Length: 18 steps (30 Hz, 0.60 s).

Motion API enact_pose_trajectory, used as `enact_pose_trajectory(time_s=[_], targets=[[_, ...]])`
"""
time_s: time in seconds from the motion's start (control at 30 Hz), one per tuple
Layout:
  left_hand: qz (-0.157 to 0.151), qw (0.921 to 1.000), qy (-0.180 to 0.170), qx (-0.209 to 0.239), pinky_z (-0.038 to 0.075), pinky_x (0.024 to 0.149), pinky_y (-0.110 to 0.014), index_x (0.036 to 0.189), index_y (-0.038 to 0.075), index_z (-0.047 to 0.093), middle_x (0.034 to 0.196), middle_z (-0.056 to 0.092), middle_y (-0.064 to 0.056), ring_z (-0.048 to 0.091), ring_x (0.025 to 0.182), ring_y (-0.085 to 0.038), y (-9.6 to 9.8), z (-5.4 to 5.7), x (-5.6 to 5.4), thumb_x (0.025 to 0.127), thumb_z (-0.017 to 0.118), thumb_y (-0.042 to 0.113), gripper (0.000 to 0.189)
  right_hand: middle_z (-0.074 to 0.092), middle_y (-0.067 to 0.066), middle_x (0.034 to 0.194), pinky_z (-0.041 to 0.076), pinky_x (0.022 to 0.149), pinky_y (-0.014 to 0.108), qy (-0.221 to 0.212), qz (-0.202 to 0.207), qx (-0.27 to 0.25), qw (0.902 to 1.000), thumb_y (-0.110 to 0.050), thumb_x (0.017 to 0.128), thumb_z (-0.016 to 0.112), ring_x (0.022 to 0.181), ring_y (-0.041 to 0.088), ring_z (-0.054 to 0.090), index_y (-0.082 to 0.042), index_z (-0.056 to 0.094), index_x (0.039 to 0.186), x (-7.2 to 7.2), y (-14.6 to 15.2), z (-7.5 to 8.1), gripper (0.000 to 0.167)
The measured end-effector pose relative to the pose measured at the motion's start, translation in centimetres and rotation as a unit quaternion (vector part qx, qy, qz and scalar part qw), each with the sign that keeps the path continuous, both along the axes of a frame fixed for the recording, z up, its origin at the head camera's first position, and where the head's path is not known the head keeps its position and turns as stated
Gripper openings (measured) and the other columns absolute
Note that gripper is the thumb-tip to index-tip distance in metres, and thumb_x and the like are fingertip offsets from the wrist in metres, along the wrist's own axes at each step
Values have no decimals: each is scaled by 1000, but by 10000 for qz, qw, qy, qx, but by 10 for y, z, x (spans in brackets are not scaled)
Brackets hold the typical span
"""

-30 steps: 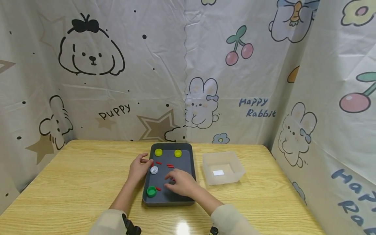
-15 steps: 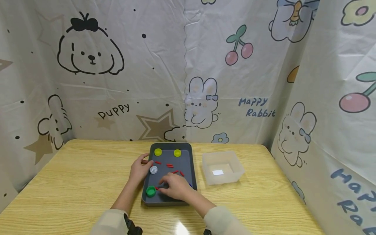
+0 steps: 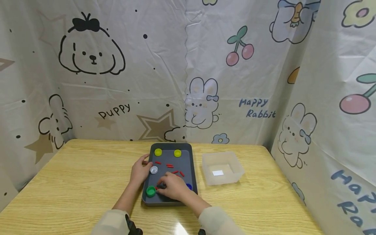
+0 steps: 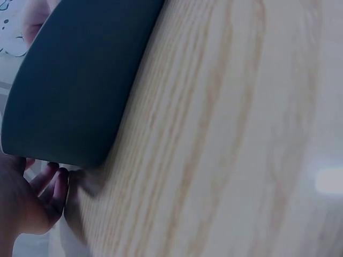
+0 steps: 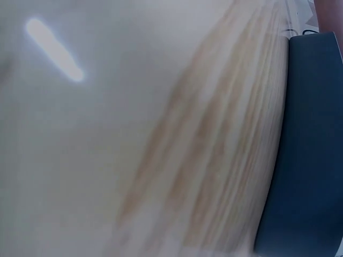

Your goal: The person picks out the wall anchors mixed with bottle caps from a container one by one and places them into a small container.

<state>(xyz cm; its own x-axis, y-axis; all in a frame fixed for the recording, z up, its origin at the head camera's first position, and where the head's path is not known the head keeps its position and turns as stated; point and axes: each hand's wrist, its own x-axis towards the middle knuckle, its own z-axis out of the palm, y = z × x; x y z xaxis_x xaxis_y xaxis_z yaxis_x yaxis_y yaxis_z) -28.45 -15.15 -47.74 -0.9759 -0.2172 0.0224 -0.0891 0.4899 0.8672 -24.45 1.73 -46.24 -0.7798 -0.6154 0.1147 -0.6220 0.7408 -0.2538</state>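
Note:
In the head view, my left hand (image 3: 140, 169) grips the left wall of a dark grey tray (image 3: 168, 203), thumb over the rim. The left wrist view shows its curled fingers (image 4: 56, 187) at the tray's edge. My right hand (image 3: 173, 186) reaches low into the tray, thumb and index fingertips at a small red stick (image 3: 156, 188) beside a green round cap (image 3: 151, 191); I cannot tell whether they pinch it. A clear white cap (image 3: 153, 170) lies near my left thumb. A blue cap (image 3: 189, 186) is partly hidden by my right wrist.
Two yellow caps, the left one (image 3: 158, 152) and the right one (image 3: 177, 153), lie at the tray's far end. Several more red sticks (image 3: 169, 165) lie in its middle. Right of the tray stands a translucent plastic box (image 3: 223, 168) on the wooden table (image 3: 258, 195).
My right hand has moved left and slightly down to the red stick by the green cap, uncovering red sticks and the blue cap. My left hand stays at the tray's wall.

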Motion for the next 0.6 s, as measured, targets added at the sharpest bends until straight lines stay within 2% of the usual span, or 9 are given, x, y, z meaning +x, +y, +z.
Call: enact_pose_trajectory(time_s=[0.33, 0.6], targets=[[46, 9990, 95, 445, 44, 89, -45, 136, 13, 49, 119, 58, -23, 53, 112, -32, 1, -3, 0, 91, 55, 19, 45, 53, -7, 80, 40, 57, 17, 132, -38, -85, 9999, -33, 83, 68, 67, 3, 48, -23, 74, 87, -1, -1, -2, 12], [71, 9987, 105, 495, 43, 90, -44, 136, 13, 49, 118, 60, -22, 54, 111, -31, 0, -5, 0, 91, 55, 20, 46, 55, -8, 83, 42, 60, 16, 35, -115, -151, 9998, -31, 84, 68, 67, 1, 50, -23, 73, 88, -1, 1, -1, 10]])
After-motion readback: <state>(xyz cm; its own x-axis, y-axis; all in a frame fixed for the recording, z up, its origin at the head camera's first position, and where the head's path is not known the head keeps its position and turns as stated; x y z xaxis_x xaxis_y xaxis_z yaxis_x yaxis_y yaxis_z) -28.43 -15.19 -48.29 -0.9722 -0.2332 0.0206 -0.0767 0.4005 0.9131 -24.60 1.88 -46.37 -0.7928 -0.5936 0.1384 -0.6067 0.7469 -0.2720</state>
